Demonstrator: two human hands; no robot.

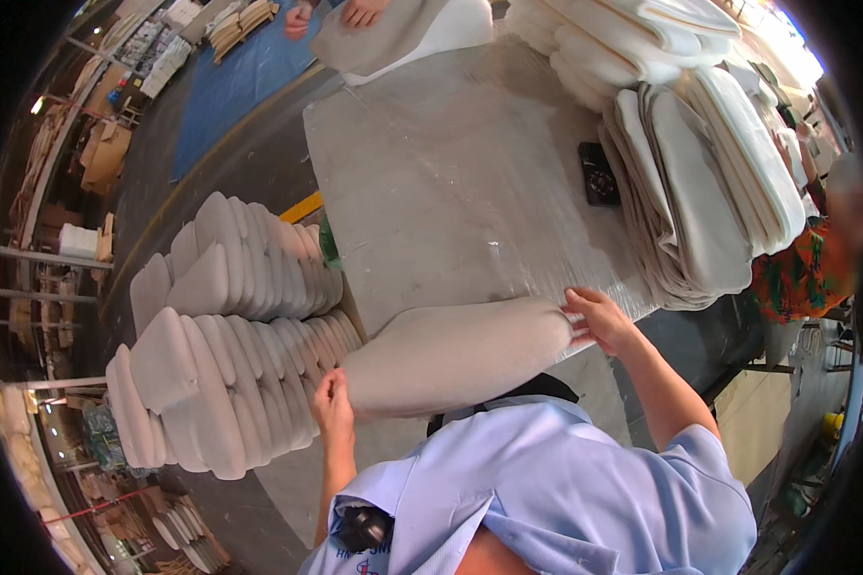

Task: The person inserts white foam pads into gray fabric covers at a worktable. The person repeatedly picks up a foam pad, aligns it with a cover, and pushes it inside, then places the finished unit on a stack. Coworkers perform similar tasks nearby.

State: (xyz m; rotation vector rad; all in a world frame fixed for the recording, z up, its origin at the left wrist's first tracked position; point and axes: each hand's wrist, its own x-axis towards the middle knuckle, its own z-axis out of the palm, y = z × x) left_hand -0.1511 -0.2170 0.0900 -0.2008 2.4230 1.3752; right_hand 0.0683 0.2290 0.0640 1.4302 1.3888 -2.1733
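A long light-grey fabric-covered cushion (460,356) with rounded ends lies across the near edge of the table, close to my body. My left hand (334,401) grips its left end, fingers closed against the edge. At the other end my right hand (596,321) holds the cushion's tip, thumb on the upper side and the fingers partly hidden behind it. Beyond it stretches the grey tabletop (431,182), covered with shiny clear plastic.
Several similar grey cushions (225,383) stand stacked on the left. Folded grey covers (686,182) and white padding (633,43) are piled at the right, beside a dark phone (599,174). Across the table, another person's hands (362,11) touch grey fabric. A person in orange (805,273) is at far right.
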